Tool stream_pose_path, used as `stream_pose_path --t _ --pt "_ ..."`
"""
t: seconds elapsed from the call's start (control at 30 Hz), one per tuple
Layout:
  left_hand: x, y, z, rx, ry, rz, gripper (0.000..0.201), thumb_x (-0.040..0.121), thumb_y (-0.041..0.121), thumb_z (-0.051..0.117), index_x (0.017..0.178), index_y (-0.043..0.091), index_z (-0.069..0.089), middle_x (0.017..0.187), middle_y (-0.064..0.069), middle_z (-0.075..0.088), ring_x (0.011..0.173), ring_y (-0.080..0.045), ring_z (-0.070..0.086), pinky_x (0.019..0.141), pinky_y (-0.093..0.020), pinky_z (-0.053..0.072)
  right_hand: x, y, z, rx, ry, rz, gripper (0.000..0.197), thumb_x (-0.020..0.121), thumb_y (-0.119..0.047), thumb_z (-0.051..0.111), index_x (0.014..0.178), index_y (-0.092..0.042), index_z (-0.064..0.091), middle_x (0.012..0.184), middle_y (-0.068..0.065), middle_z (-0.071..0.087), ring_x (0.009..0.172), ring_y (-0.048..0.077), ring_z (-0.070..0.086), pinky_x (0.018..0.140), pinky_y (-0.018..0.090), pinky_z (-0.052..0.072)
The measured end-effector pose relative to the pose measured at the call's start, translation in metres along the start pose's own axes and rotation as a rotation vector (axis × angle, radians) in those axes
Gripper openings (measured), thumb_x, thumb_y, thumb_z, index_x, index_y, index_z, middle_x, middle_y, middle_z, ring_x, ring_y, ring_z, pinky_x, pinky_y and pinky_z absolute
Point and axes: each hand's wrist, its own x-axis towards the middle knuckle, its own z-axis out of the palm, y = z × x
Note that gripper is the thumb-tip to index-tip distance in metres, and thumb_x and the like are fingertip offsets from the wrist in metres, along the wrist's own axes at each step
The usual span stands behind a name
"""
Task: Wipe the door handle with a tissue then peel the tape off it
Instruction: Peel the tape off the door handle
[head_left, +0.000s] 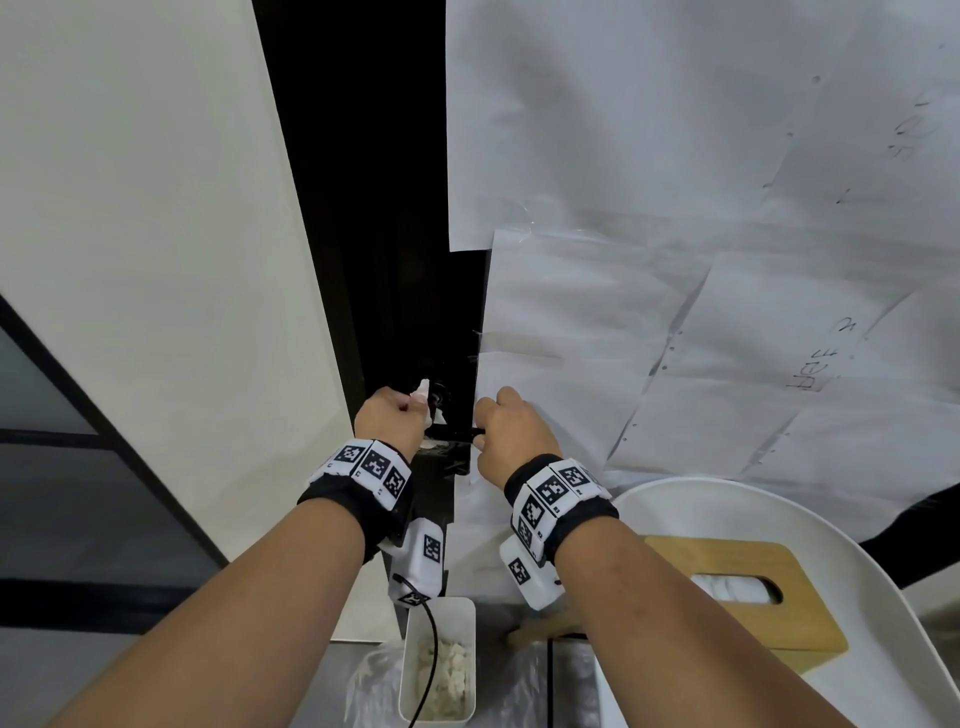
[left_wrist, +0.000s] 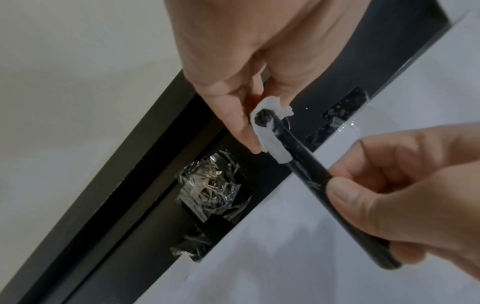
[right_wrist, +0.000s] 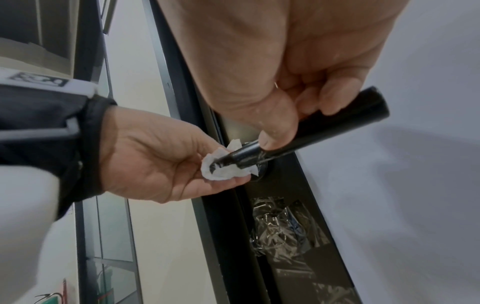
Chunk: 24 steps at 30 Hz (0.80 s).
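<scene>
The left hand (left_wrist: 233, 61) pinches a crumpled white tissue (left_wrist: 270, 135) around the black lever door handle (left_wrist: 311, 174), the right hand (left_wrist: 405, 195) grips its free end, and crinkled clear tape (left_wrist: 210, 191) clings to the door just below.

Handwriting is seen on the white paper sheets (head_left: 727, 156) taped over the door, but it stands upside down and tilted in the head view, and no word of it can be made out with certainty; one dark scrawl near the right edge and fainter marks higher up are too blurred to be read. Black-and-white square code markers are printed on the wristbands (head_left: 371, 465) and on the wrist camera housings (head_left: 420, 561); these carry patterns only, without letters or numbers. No brand or label can be read elsewhere
</scene>
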Motion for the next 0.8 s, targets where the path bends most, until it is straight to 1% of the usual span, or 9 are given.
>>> stream_pose_path --t 0.07,0.2,0.3,0.37,0.43,0.5,0.6,0.67,0.8 --pt "-0.005 0.003 -0.003 0.016 0.039 0.009 0.025 0.093 0.03 0.057 0.087 0.006 0.063 0.07 -0.003 0.058 0.068 -0.021 0.054 0.062 -0.026 0.038 0.0 0.0 0.001 0.004 0.004 -0.001 0.008 0.086 -0.009 0.055 0.094 -0.008 0.052 0.096 0.008 0.043 0.078 0.022 0.044 0.069 0.036 0.049" --pt "-0.012 0.01 -0.002 0.053 0.099 0.123 0.017 0.09 0.023 0.06 0.089 0.01 0.071 0.078 -0.004 0.069 0.07 -0.02 0.061 0.062 -0.023 0.039 -0.001 0.0 0.001 0.007 0.007 0.003 0.008 0.086 -0.009 0.055 0.094 -0.008 0.052 0.093 0.006 0.039 0.081 0.023 0.046 0.07 0.037 0.049" --pt "-0.015 0.013 0.002 0.121 0.091 0.237 0.015 0.087 0.015 0.061 0.093 0.012 0.075 0.097 -0.006 0.07 0.084 -0.022 0.066 0.068 -0.023 0.044 -0.001 0.0 0.001 0.003 0.006 0.003 0.009 0.087 -0.01 0.055 0.095 -0.008 0.052 0.096 0.008 0.043 0.08 0.022 0.044 0.071 0.037 0.05" --pt "-0.015 0.013 0.005 0.176 0.094 0.324 0.017 0.087 0.011 0.059 0.089 0.009 0.076 0.107 -0.008 0.064 0.086 -0.025 0.065 0.072 -0.028 0.052 -0.001 0.001 0.0 0.004 0.011 0.001 0.009 0.087 -0.01 0.055 0.095 -0.008 0.052 0.096 0.008 0.043 0.079 0.022 0.044 0.071 0.037 0.05" --pt "-0.013 0.012 0.005 0.238 0.086 0.378 0.019 0.087 0.01 0.057 0.089 0.008 0.075 0.105 -0.009 0.064 0.086 -0.026 0.063 0.076 -0.036 0.055 -0.001 0.001 0.001 0.006 0.009 -0.002 0.01 0.087 -0.009 0.054 0.096 -0.007 0.053 0.098 0.009 0.045 0.079 0.022 0.043 0.071 0.037 0.05" --pt "-0.01 0.011 0.003 0.234 0.099 0.37 0.018 0.084 0.012 0.058 0.095 0.012 0.072 0.101 -0.008 0.066 0.088 -0.026 0.063 0.077 -0.039 0.054 0.0 0.001 0.0 0.007 0.005 0.001 0.011 0.087 -0.009 0.054 0.097 -0.007 0.053 0.099 0.01 0.045 0.08 0.023 0.044 0.072 0.037 0.05" --pt "-0.007 0.011 -0.002 0.174 0.121 0.268 0.02 0.08 0.019 0.066 0.099 0.013 0.067 0.099 -0.006 0.063 0.079 -0.018 0.058 0.066 -0.028 0.047 0.0 0.001 0.0 0.014 -0.004 0.005 0.012 0.086 -0.01 0.054 0.098 -0.008 0.052 0.101 0.01 0.046 0.083 0.024 0.046 0.072 0.038 0.05" --pt "-0.007 0.012 -0.001 0.219 0.086 0.212 0.027 0.079 0.029 0.069 0.1 0.013 0.066 0.096 -0.006 0.065 0.074 -0.015 0.054 0.062 -0.024 0.041 0.0 0.001 0.0 0.013 -0.006 0.006 0.014 0.086 -0.01 0.055 0.1 -0.008 0.052 0.102 0.01 0.046 0.085 0.025 0.048 0.073 0.039 0.051" --pt "-0.002 0.019 0.001 0.298 0.039 0.175 0.032 0.078 0.035 0.071 0.098 0.011 0.066 0.085 -0.005 0.067 0.07 -0.017 0.056 0.059 -0.023 0.04 -0.002 0.0 -0.001 -0.006 -0.003 -0.006 0.016 0.086 -0.009 0.055 0.102 -0.007 0.052 0.103 0.011 0.046 0.09 0.027 0.05 0.073 0.038 0.05"
